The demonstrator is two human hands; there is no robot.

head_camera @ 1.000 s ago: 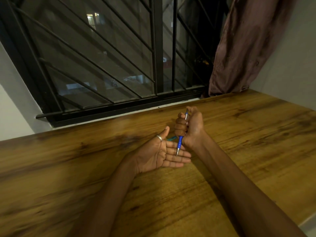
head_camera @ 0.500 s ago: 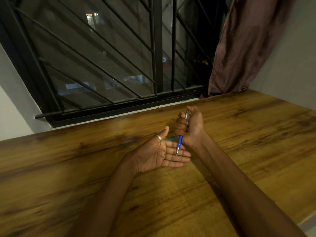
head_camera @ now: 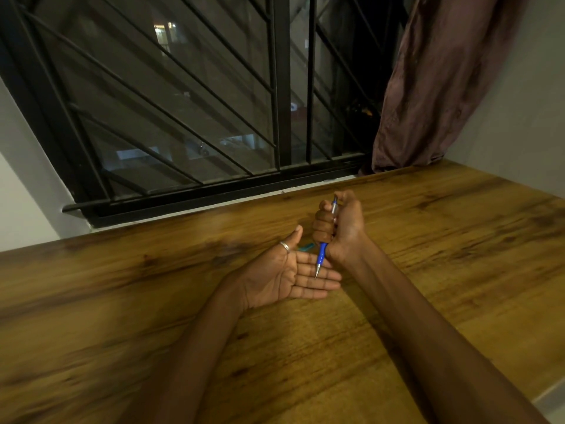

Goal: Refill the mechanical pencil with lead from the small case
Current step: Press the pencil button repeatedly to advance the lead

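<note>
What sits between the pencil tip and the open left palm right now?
Nothing: in the head view the mechanical pencil, fisted tip-down in the right hand, points at the left hand's bare fingers; contact unclear.

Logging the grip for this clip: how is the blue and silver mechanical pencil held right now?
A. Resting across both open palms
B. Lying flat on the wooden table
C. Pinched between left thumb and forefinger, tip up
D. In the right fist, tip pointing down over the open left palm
D: the right hand is closed in a fist around the blue and silver mechanical pencil, whose metal tip points down over the fingers of the open, palm-up left hand.
</note>
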